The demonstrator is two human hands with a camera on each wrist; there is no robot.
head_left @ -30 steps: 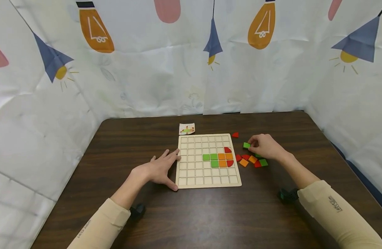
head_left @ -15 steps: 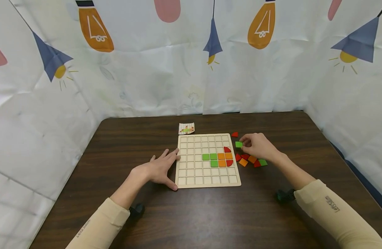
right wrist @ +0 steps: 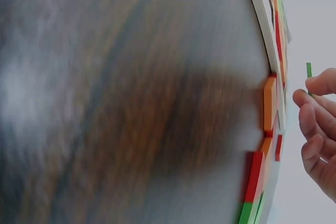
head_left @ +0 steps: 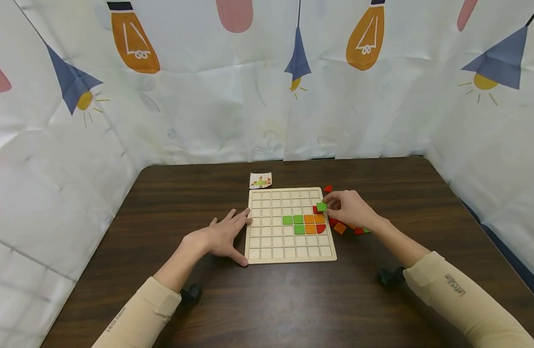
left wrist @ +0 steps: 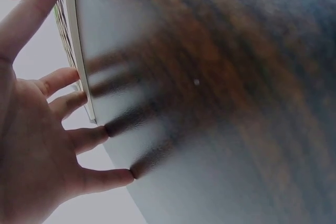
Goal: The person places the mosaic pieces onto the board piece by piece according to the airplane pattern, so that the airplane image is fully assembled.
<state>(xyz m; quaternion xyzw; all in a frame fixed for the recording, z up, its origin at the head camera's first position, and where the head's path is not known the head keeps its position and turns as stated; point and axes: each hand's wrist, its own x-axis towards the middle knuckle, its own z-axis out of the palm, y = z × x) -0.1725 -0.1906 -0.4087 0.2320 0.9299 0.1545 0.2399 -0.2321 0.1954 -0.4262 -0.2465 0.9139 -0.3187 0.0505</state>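
Note:
Between thumb and fingers my right hand (head_left: 349, 208) pinches a green square tile (head_left: 321, 207). The tile hovers over the right edge of the wooden grid board (head_left: 267, 241), partly covering a red quarter-round tile (head_left: 315, 210). In the right wrist view the green tile (right wrist: 309, 71) shows edge-on, clear of the table. My left hand (head_left: 221, 239) rests with spread fingers at the board's left edge, its thumb by the near corner. Green tiles (head_left: 298, 220), orange tiles (head_left: 309, 228) and a second red rounded tile (head_left: 320, 228) lie in the grid cells.
Loose orange (head_left: 339, 228) and red tiles lie right of the board, partly hidden by my right hand. A lone red tile (head_left: 328, 188) sits near the far right corner. Behind the board lies a small pattern card (head_left: 260, 181). The dark wooden table (head_left: 275, 304) extends in front.
My right hand has carried the green tile leftward from the loose pile to above the board's right edge. The left hand has stayed in place.

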